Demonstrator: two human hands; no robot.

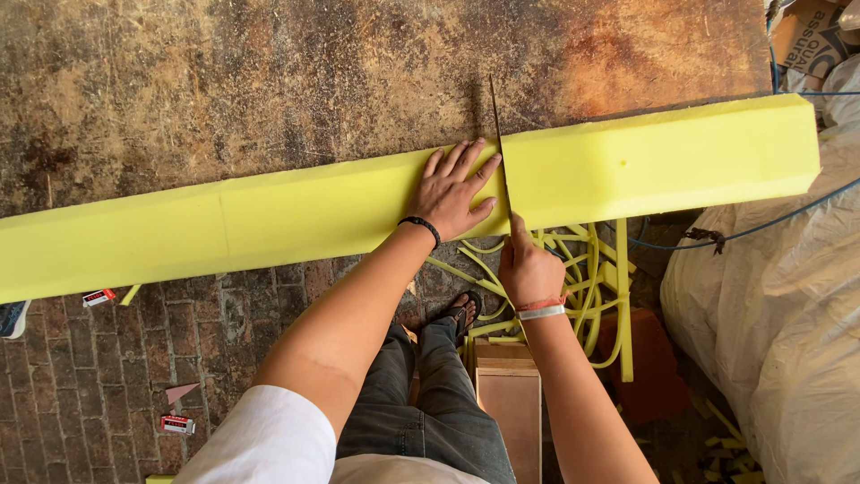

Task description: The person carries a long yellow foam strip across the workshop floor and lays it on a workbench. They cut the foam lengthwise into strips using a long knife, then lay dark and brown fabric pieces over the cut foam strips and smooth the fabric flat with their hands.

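A long yellow foam block [269,211] lies across a worn brown table top [269,81], overhanging its near edge. My left hand [454,191] presses flat on the foam, fingers spread, just left of a cut line. My right hand [527,267] grips the handle of a long thin knife [498,125] whose blade stands in the foam and runs away from me across the block. The foam part right of the blade [663,157] reaches to the table's right end.
Yellow foam strips [591,287] lie tangled on the brick floor [81,376] below the table edge. A wooden box [509,394] stands by my sandalled foot [461,312]. Large white sacks [770,305] and a blue cord [761,229] fill the right side.
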